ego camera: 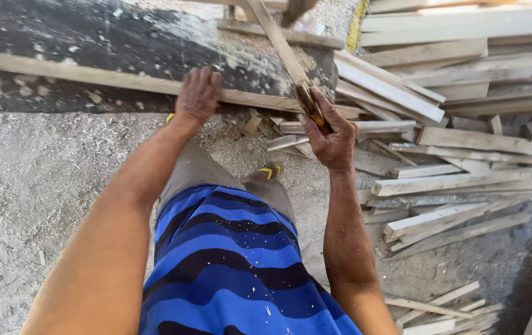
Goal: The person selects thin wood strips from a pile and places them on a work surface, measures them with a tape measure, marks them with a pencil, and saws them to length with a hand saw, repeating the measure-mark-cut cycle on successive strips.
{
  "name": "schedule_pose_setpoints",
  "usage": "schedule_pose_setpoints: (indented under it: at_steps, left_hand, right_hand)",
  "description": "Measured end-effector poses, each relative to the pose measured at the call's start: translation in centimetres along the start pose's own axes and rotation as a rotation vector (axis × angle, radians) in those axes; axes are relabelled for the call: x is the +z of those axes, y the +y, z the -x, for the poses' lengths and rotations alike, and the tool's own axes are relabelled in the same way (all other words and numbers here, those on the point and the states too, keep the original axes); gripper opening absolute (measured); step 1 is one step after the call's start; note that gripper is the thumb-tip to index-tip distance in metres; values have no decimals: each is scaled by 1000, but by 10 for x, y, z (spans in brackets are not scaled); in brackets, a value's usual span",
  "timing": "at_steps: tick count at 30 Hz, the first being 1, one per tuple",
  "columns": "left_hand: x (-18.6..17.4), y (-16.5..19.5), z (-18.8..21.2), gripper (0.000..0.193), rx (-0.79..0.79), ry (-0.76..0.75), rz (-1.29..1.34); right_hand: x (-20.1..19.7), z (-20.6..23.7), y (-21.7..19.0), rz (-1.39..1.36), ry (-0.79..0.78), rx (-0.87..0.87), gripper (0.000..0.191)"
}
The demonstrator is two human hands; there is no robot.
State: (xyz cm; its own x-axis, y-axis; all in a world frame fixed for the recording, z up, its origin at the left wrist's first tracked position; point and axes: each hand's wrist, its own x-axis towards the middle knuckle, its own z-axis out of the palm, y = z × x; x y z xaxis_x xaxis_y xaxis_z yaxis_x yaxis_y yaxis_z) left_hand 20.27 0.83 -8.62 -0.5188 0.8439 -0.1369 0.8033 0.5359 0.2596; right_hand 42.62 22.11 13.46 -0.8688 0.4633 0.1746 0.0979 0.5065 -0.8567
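The person is sawing wood: the left hand (199, 94) presses flat, fingers spread, on a long plank (111, 79) that runs across in front of both hands, pinning it down. The right hand (333, 138) is wrapped tight around the wooden handle of a handsaw (290, 62), whose blade slants up and away from that hand, crossing the plank just to the right of the left hand. It looks like the cut is under way or being set up. The next stroke calls for a firm hold on the plank and a straight push along the blade. Beyond the right hand lies a heap of cut boards (458, 142); sawdust covers the ground (36, 180) beneath the left arm.
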Motion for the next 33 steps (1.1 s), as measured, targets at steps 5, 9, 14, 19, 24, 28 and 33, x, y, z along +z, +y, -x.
schedule_pose_setpoints:
  at_steps: [5, 9, 14, 19, 24, 28, 33]
  left_hand:
    - [10, 33, 30, 37, -76, 61, -177]
    - [5, 48, 36, 42, -91, 135, -256]
    - [1, 43, 32, 44, -79, 20, -64]
    - [-11, 38, 16, 27, 70, 481, -16]
    - [-19, 77, -25, 28, -39, -177, 62]
    - [-10, 127, -60, 28, 41, -196, 208]
    - [2, 204, -120, 32, 2, -634, 192]
  right_hand:
    - [-56, 70, 25, -56, 75, 247, 52]
    - [-64, 95, 36, -72, 95, 144, 51]
    - [-43, 100, 40, -119, 122, 182, 52]
    - [-17, 96, 35, -244, 104, 289, 47]
    - [-16, 109, 43, -276, 150, 356, 41]
    - [-31, 144, 63, -247, 243, 406, 49]
    - [-68, 192, 87, -366, 341, 450, 54]
